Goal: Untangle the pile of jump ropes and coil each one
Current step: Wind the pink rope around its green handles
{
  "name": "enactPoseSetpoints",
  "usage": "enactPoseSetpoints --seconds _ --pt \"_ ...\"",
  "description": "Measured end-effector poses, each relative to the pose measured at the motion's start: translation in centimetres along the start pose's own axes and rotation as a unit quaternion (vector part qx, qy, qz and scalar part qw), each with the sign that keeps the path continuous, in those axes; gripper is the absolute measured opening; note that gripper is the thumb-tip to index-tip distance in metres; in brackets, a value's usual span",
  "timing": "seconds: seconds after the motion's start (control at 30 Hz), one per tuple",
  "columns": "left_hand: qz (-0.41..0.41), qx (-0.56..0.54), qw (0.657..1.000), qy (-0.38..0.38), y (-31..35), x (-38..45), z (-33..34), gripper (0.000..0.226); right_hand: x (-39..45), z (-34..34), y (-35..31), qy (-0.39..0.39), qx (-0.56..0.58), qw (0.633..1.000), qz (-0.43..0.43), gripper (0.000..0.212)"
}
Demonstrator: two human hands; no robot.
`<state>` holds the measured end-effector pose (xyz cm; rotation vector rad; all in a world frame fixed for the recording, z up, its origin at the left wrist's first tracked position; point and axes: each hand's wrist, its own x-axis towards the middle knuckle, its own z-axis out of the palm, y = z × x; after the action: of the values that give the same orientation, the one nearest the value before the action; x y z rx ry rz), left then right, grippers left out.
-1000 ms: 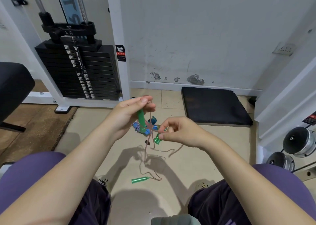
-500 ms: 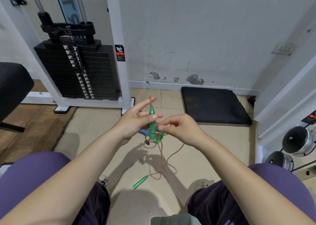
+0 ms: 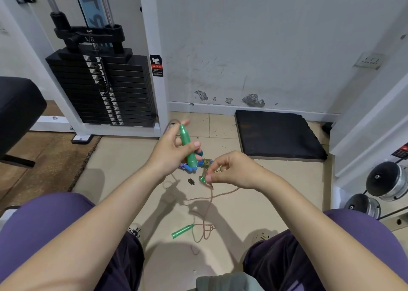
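Head view. Left hand (image 3: 169, 151) curled round a green jump-rope handle (image 3: 187, 146), held upright with tapered tip up; thumb pressed across its middle, brown cord (image 3: 209, 199) looping out of the tip behind the fingers. Right hand (image 3: 234, 169) pinching a small green piece (image 3: 203, 178) between thumb and fingertips, the cord hanging from that pinch down to the tiled floor (image 3: 123, 158). Second green handle (image 3: 182, 231) lying flat on the floor between the knees, cord in loose loops just beside it. Blue-handled rope bundle (image 3: 198, 163) on the floor behind both hands, partly hidden; exact shape unclear. Small dark object (image 3: 191, 181) near it. Black weight stack (image 3: 103, 89) toward the far left, black mat (image 3: 278, 134) against the wall at far right, dumbbells (image 3: 386, 180) at right edge.
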<state>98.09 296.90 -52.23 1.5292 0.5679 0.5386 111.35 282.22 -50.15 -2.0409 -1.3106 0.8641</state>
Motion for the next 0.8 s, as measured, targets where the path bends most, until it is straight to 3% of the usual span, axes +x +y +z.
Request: enactPoseSetpoints --seconds 0.07,0.13,0.23,0.37,0.63,0.8 --pt "0.001 0.023 1.000 0.008 0.0 0.1 -0.2 0.024 -0.3 -0.3 0.0 -0.040 -0.033 0.999 0.011 0.014" --pt "-0.008 0.054 0.998 -0.017 0.0 0.1 -0.4 0.012 -0.4 -0.3 0.1 -0.055 -0.017 0.998 0.007 0.010" --pt "-0.049 0.070 0.993 -0.086 0.4 -0.2 -0.3 0.008 -0.3 -0.1 -0.1 -0.026 0.072 0.997 -0.006 0.006" --pt "-0.088 0.104 0.973 -0.185 0.6 -0.8 0.0 0.026 -0.2 -0.2 -0.3 0.037 0.200 0.979 -0.030 0.007" --pt "-0.059 0.053 0.994 -0.079 1.2 -0.2 -1.1 0.025 0.0 -1.7 0.5 0.116 0.273 0.955 0.008 0.011" --pt "-0.064 0.102 0.992 -0.046 1.6 -0.2 -1.3 0.042 -0.2 -2.4 0.8 0.132 0.172 0.976 0.028 0.011"
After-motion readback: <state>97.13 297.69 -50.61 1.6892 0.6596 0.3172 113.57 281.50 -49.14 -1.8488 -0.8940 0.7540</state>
